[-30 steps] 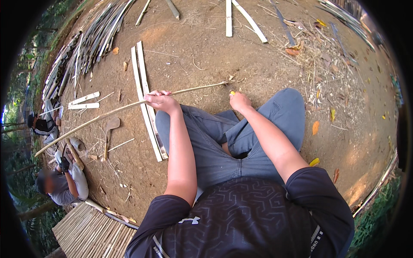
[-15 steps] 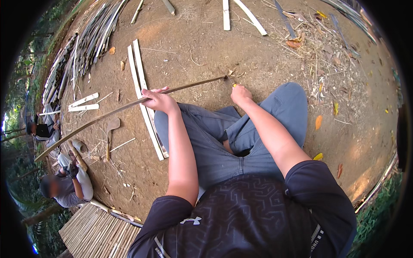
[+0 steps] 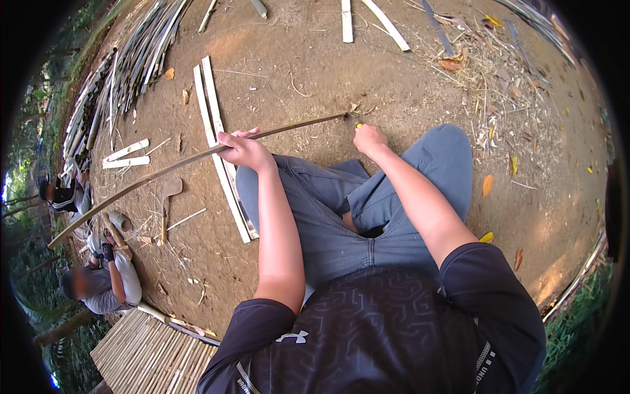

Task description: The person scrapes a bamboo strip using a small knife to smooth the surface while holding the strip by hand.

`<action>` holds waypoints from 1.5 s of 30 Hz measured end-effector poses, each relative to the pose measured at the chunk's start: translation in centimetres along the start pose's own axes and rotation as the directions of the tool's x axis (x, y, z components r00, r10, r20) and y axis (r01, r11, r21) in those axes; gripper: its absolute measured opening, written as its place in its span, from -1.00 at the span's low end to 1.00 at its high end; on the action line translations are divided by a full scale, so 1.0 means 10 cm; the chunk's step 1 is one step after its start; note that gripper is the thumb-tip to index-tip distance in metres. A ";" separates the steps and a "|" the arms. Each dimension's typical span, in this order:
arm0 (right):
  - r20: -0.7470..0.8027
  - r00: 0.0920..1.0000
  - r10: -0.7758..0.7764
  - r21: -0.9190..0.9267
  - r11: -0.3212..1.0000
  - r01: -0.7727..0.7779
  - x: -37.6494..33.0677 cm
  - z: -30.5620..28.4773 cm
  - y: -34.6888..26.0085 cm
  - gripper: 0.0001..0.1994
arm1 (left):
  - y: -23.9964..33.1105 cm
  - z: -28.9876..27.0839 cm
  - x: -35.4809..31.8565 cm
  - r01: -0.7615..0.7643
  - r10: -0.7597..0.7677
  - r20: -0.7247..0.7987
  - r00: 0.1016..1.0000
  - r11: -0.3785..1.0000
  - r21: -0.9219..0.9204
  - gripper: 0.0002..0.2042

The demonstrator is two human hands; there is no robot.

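A long, narrow brown bamboo strip (image 3: 151,178) runs slantwise from the far left to a dark, frayed-looking tip in front of my knees. My left hand (image 3: 245,150) grips it a little past its middle, thumb on top. Just right of that tip, my right hand (image 3: 371,140) is closed around a small tool with a yellow handle (image 3: 359,125). Its working end is thin and blurred, so its kind is unclear. Beneath my left hand, two pale split bamboo slats (image 3: 211,105) lie side by side on the ground, partly hidden by my left arm and knee.
A hatchet-like tool with a wooden handle (image 3: 165,210) lies to my left. Two people (image 3: 108,279) sit beyond it. Piled bamboo strips (image 3: 147,52) stretch across the far left, a bamboo slat platform (image 3: 154,348) stands near left, and shavings (image 3: 489,98) litter the right.
My right hand has shifted very slightly, with the yellow-handled tool still in it. The strip's far left end has moved slightly left. My left hand keeps its hold.
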State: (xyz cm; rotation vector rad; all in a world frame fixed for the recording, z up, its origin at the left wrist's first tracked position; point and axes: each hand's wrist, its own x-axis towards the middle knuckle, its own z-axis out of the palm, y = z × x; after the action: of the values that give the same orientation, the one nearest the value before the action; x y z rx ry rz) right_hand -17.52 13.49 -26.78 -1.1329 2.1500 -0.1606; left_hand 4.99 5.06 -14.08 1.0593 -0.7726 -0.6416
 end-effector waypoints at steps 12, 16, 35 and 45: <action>0.028 0.986 -0.163 0.088 0.983 0.160 -0.27 -0.04 -0.29 -0.58 | -0.05 -0.12 0.07 -0.062 0.060 0.033 0.998 0.997 0.048 -0.69; 0.011 0.999 -0.053 0.145 0.988 0.051 -0.17 0.04 -0.17 -0.58 | -0.04 -0.07 0.03 -0.070 0.070 0.000 0.998 0.997 0.031 -0.65; -0.056 0.903 -0.426 0.814 0.504 0.288 -0.41 -0.68 -0.67 -0.66 | 0.26 0.23 -0.20 -0.054 0.052 0.262 0.964 0.999 -0.002 -0.76; -0.086 0.871 -0.483 0.821 0.461 0.337 -0.53 -0.59 -1.15 -0.57 | 0.58 0.01 -0.36 -0.249 0.092 0.414 0.906 0.905 0.344 -0.69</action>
State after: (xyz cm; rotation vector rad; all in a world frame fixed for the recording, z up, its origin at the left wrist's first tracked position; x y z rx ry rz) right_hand -11.35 9.35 -14.92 -0.9882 1.2888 -1.1431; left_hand 3.34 9.91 -9.53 1.2212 -1.3745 -0.5610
